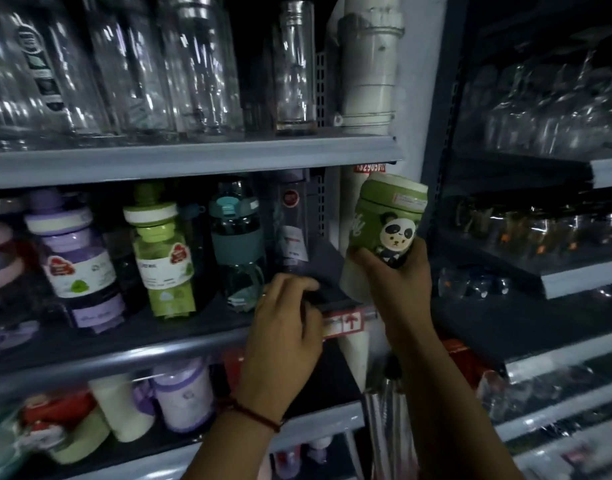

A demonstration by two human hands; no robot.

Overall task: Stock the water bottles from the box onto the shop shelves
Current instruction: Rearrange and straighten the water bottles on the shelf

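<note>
Here, the grey middle shelf (159, 353) has open room at its right end, between a teal bottle (237, 244) and the white pipe (370, 64). The green panda bottle (387, 220) is held nearly upright beside that gap, white-rimmed end up. The right hand (398, 285) wraps curled fingers round its lower end. The left hand (284, 327) bends its fingers onto the dark shelf mat (332, 268); whether it grips the mat cannot be told.
</note>
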